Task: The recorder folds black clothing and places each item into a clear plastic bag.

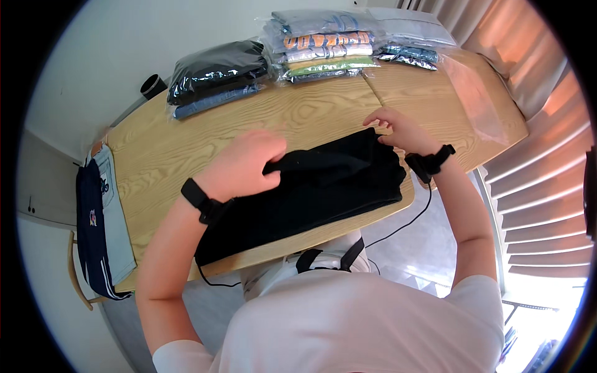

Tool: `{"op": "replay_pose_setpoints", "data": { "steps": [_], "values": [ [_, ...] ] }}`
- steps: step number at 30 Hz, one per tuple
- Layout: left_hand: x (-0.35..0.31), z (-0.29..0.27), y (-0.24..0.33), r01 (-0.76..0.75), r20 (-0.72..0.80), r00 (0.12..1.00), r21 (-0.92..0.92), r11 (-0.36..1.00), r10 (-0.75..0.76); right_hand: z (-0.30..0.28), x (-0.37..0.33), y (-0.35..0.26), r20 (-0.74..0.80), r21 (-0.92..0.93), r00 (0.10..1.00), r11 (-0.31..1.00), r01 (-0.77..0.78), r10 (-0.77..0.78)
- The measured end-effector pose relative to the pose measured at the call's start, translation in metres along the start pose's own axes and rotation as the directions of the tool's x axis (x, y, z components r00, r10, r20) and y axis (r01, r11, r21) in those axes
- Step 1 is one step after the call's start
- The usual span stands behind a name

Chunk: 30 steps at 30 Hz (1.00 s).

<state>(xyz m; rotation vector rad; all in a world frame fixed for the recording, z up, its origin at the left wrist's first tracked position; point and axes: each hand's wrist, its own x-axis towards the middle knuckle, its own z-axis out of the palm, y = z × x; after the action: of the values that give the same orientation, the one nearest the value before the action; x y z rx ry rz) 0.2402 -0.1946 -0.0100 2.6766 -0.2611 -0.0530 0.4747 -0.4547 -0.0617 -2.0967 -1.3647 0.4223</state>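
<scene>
A black garment [311,186], folded into a long shape, lies along the near edge of the wooden table. My left hand [252,158], slightly blurred, is closed over its upper left part. A raised fold of the cloth runs from between its thumb and fingers toward the right. At the garment's far right corner is my right hand [398,130], with its fingers loosely bent and apart and its thumb at the cloth. Both wrists carry black straps with small devices. Which kind of garment it is does not show.
Behind the garment, on the wooden table [149,161], stand bagged black clothing [217,68] and a stack of bagged folded clothes [326,46]. A clear plastic bag [476,93] lies at the right. Dark blue striped clothing [92,224] hangs over the left edge. Black cables [404,229] dangle below.
</scene>
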Motion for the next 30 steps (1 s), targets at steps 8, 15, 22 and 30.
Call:
{"op": "replay_pose_setpoints", "data": {
  "steps": [8, 15, 22, 30],
  "values": [
    [-0.035, 0.031, 0.045, -0.219, 0.113, 0.967, -0.086, 0.972, 0.228, 0.015, 0.014, 0.04, 0.217, 0.162, 0.96, 0.963, -0.217, 0.179],
    [-0.044, 0.051, 0.044, -0.206, 0.199, 0.956, -0.072, 0.976, 0.217, 0.014, 0.01, 0.026, 0.174, 0.215, 0.983, 0.976, 0.024, -0.063],
    [-0.05, 0.043, 0.061, -0.141, 0.182, 0.969, -0.152, 0.978, 0.168, 0.015, 0.008, 0.041, 0.222, 0.246, 0.972, 0.969, 0.017, -0.073],
    [-0.059, 0.017, 0.062, 0.011, 0.201, 0.979, -0.27, 0.963, 0.045, 0.009, 0.01, 0.055, 0.292, 0.338, 0.956, 0.932, -0.13, 0.028]
  ]
}}
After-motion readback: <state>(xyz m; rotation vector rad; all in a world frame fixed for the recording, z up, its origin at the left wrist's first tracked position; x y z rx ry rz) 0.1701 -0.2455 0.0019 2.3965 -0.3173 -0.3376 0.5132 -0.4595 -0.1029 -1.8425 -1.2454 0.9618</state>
